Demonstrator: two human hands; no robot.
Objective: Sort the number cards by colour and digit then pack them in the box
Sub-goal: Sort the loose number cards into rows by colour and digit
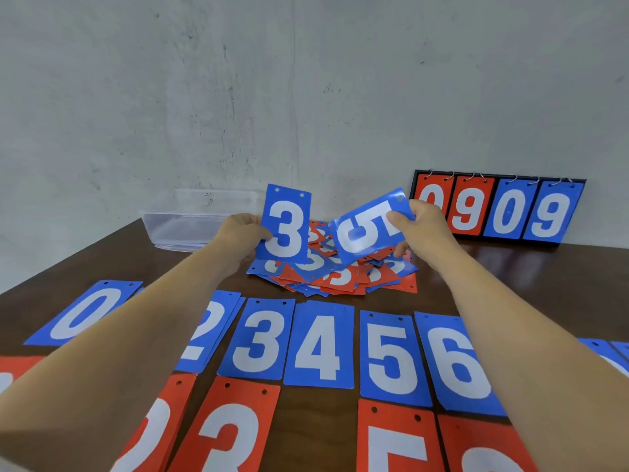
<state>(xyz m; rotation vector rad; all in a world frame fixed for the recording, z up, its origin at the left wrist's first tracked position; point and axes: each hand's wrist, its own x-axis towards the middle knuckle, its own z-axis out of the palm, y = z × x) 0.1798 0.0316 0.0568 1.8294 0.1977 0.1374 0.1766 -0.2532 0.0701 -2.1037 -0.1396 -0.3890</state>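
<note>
While blue 3 (pixel 286 226) and blue 5 (pixel 369 229) are seemingly edge-pinched above the pile (pixel 340 279) by left hand (pixel 243 233) and right hand (pixel 425 226), either might be dropped.

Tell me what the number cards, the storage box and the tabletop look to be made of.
Number cards: probably thin glossy plastic sheet; the blue 5 card bends in the right hand and catches glare.
Storage box: clear, slightly cloudy plastic; the wall shows through it.
Tabletop: dark wood or wood-look laminate, semi-gloss; faint reflections lie below the scoreboard.
</note>
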